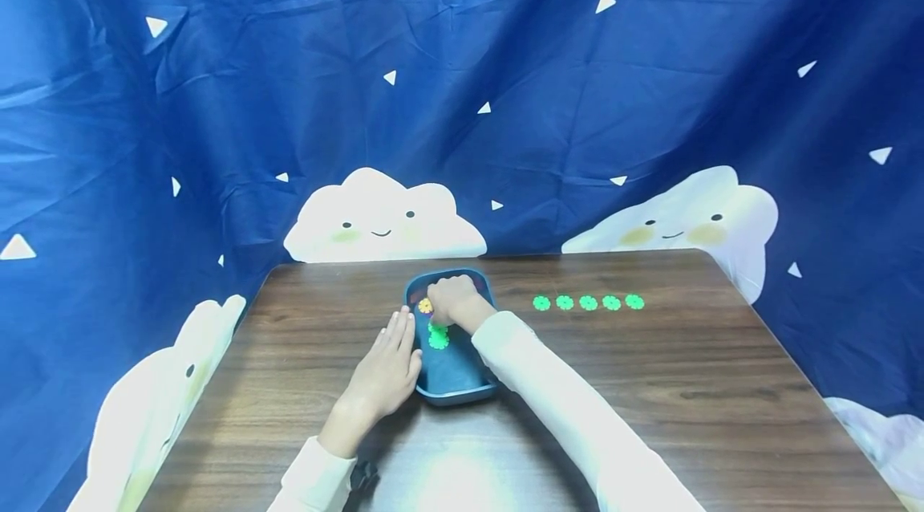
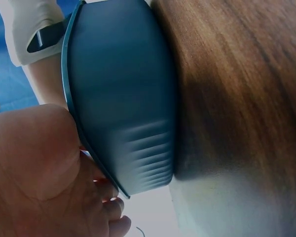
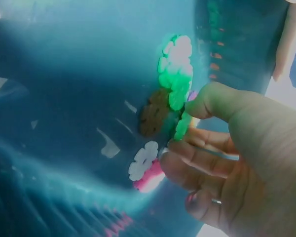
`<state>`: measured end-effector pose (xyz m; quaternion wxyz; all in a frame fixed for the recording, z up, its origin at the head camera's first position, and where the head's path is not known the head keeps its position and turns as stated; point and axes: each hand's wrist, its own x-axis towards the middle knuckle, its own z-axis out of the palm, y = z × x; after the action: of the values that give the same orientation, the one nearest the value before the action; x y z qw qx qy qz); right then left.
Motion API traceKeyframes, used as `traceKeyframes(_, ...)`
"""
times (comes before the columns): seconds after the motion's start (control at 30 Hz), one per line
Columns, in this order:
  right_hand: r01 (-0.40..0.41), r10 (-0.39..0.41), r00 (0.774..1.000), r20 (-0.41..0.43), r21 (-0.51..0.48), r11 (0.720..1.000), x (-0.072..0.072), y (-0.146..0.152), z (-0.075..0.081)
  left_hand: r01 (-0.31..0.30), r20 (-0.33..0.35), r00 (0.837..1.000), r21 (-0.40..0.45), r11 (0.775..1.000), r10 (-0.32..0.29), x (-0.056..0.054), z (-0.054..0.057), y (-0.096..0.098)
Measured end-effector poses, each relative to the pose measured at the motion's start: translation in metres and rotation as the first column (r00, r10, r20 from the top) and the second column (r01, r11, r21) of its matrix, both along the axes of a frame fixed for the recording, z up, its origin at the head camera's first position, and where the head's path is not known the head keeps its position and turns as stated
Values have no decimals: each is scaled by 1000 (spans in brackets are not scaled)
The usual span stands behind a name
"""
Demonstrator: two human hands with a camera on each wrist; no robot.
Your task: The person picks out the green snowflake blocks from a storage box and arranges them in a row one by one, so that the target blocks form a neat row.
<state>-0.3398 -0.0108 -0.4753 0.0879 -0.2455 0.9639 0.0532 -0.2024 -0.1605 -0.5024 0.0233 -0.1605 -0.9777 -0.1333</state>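
A dark blue plastic bin (image 1: 453, 396) stands on the table. My right hand (image 1: 456, 299) reaches down into it. In the right wrist view, thumb and fingers of that hand (image 3: 251, 153) pinch a green flower-shaped plastic disc (image 3: 182, 126). Beside it in the bin lie more green discs (image 3: 175, 64), a brown disc (image 3: 154, 113), a white disc (image 3: 143, 161) and a pink disc (image 3: 150, 177). An orange disc (image 1: 425, 306) shows by the right hand in the head view. My left hand (image 1: 384, 371), fingers extended, rests against the bin's left rim.
To the right of the bin, several green flower-shaped discs (image 1: 588, 302) lie in a straight row on the wooden table (image 1: 693, 384). A blue curtain (image 1: 534, 54) with white clouds and triangles hangs behind the table. Light glares off the table's front.
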Motion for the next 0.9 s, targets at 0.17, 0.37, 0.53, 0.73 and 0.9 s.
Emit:
traceKeyframes(0.17,-11,11,1000,-4,-18,1000,-3,4,4,-6,17,1000,-2,1000,6,-2,0,-1)
traceKeyframes(0.37,-16,15,999,-29,-48,999,-6,11,12,-1,9,1000,0,1000,1,-3,1,-1)
traceKeyframes(0.53,-54,48,996,-72,-81,995,-3,22,22,-3,3,1000,7,1000,3,-2,0,-1)
traceKeyframes(0.73,-100,86,990,-111,-131,986,8,44,34,-4,-5,1000,4,1000,4,2,-1,0)
traceKeyframes(0.9,-87,68,991,-117,-166,982,17,67,44,-6,-11,1000,7,1000,6,5,-1,0)
